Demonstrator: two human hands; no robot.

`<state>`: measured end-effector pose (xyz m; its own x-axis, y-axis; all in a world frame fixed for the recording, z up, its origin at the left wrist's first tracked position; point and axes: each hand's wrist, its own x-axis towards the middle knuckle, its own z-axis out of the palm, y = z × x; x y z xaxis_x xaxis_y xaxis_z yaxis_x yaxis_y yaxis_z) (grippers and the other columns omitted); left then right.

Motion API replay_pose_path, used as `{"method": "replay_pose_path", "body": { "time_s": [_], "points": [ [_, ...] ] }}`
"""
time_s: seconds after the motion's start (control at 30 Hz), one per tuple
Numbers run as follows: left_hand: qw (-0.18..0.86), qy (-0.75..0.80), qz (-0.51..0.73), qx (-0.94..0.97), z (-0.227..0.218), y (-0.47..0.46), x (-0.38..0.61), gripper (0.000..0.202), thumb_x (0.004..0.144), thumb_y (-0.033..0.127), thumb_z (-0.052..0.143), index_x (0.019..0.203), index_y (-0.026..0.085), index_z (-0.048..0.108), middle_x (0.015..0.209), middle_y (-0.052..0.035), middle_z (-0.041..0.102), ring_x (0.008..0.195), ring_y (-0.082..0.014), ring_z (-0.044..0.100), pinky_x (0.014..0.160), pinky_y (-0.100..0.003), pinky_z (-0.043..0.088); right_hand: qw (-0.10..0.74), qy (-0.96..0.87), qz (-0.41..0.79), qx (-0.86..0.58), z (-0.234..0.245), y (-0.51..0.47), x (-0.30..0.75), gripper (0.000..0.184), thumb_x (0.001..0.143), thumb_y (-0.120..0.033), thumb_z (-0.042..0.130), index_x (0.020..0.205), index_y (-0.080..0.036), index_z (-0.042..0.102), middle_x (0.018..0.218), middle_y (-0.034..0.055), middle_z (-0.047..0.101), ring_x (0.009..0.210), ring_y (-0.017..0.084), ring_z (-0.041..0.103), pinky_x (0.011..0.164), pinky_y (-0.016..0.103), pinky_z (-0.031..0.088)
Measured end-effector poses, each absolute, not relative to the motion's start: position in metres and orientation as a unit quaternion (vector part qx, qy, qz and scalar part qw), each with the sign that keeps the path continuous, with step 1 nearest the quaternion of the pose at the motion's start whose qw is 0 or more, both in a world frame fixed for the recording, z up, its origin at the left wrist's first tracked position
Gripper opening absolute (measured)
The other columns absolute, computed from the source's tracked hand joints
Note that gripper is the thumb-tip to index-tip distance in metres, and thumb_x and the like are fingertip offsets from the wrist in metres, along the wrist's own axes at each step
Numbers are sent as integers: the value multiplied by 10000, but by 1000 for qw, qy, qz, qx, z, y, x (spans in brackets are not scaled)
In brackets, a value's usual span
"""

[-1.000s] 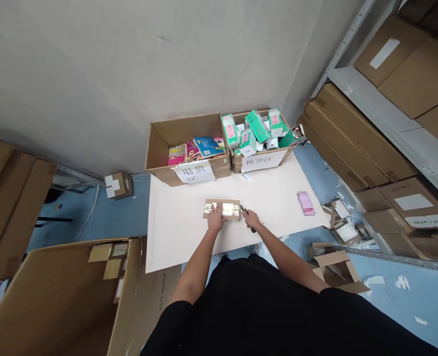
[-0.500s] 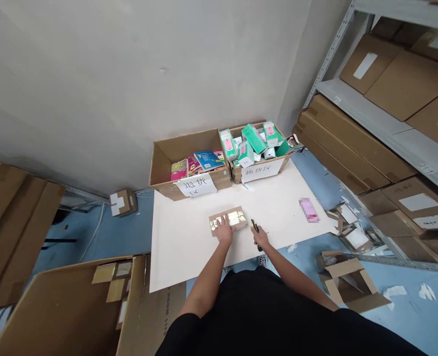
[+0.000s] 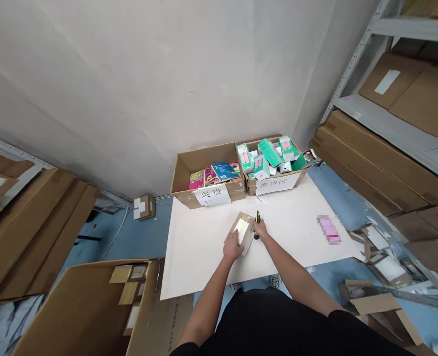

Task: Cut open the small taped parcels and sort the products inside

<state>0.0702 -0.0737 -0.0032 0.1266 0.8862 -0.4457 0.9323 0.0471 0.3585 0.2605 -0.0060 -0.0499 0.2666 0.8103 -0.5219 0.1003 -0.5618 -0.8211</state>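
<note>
A small brown cardboard box (image 3: 237,228) with a white label and shiny tape is tilted up over the white tabletop. My left hand (image 3: 232,247) grips its near left side, thumb and fingers on the cardboard. My right hand (image 3: 260,228) is closed around a black and yellow utility knife (image 3: 258,217) that points away from me. Fingers of that same hand also touch the right edge of the box. Whether the knife's blade is out is too small to tell.
At the table's (image 3: 189,247) back stand a carton of books (image 3: 204,198) and a carton of green-and-white boxes (image 3: 278,187), both with handwritten paper signs. A blurred pink item (image 3: 329,229) lies on the right. A large open carton (image 3: 81,306) is at lower left; loaded shelves (image 3: 400,121) rise at right.
The box has been turned and lifted from lying flat to a tilt. My right hand, still with the utility knife, has come in against its right edge. The view has shifted slightly.
</note>
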Motion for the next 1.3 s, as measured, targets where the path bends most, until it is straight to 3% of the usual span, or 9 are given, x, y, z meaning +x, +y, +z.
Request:
{"method": "replay_pose_path", "body": {
  "time_s": [0.2, 0.3, 0.47, 0.7, 0.77, 0.9, 0.97, 1.1, 1.3],
  "points": [
    [344, 727, 59, 591, -16, -54, 8, 789, 970, 326, 498, 1693, 151, 231, 1620, -137, 519, 1466, -254, 523, 1190, -352, 438, 367, -255, 559, -698, -60, -33, 244, 422, 912, -631, 623, 782, -259, 471, 540, -51, 555, 445, 155, 586, 469, 246, 463],
    [305, 763, 58, 567, -27, -50, -14, 785, 951, 253, 462, 1690, 129, 228, 1671, -152, 447, 1551, -264, 409, 1258, -387, 356, 343, -249, 576, -699, -69, -49, 233, 440, 912, -649, 621, 775, -256, 479, 551, -42, 574, 466, 153, 610, 500, 242, 487],
    [323, 728, -10, 605, -37, -57, -14, 897, 898, 312, 558, 1701, 161, 189, 1775, -159, 196, 1646, -371, 117, 1281, -510, 288, 303, -295, 563, -710, -69, -59, 207, 439, 917, -668, 592, 805, -246, 541, 695, 1, 666, 636, 162, 677, 583, 228, 509],
    [342, 689, -51, 637, -35, -90, 28, 966, 836, 270, 612, 1705, 213, 195, 1774, -180, 176, 1616, -414, 214, 1209, -538, 382, 322, -299, 546, -713, -43, -38, 171, 412, 980, -625, 516, 872, -230, 566, 845, 30, 692, 811, 170, 666, 681, 212, 514],
    [348, 694, -34, 629, -35, -95, 15, 988, 815, 228, 609, 1708, 213, 184, 1765, -168, 225, 1608, -378, 255, 1196, -506, 409, 319, -326, 545, -704, -36, -34, 167, 423, 959, -645, 556, 873, -231, 576, 884, 36, 710, 856, 174, 669, 705, 210, 515],
    [381, 731, 5, 566, -37, -93, -48, 939, 876, 226, 535, 1721, 203, 126, 1547, -161, 587, 1455, -297, 525, 1125, -405, 485, 313, -368, 572, -663, -26, -36, 155, 454, 907, -679, 606, 910, -225, 630, 963, 56, 752, 914, 189, 709, 732, 225, 533],
    [382, 745, 18, 547, -36, -87, -81, 900, 901, 225, 521, 1721, 221, 151, 1524, -123, 619, 1408, -283, 577, 1131, -397, 489, 311, -375, 591, -643, -24, -40, 142, 489, 900, -703, 591, 972, -223, 655, 1027, 76, 767, 960, 206, 731, 752, 245, 558],
    [341, 737, 87, 577, -28, -66, -130, 844, 897, 216, 583, 1689, 272, 297, 1686, -31, 445, 1513, -256, 469, 1220, -347, 425, 283, -389, 615, -624, -23, -51, 109, 511, 895, -702, 611, 1027, -213, 681, 1105, 102, 767, 1061, 236, 726, 773, 272, 591],
    [337, 647, 47, 682, -7, -19, -172, 893, 795, 212, 743, 1621, 318, 421, 1778, -14, 232, 1568, -296, 379, 1220, -398, 425, 276, -366, 621, -636, -25, -64, 93, 372, 915, -588, 669, 1006, -227, 660, 1080, 83, 763, 991, 236, 750, 720, 274, 596]
  ]
}}
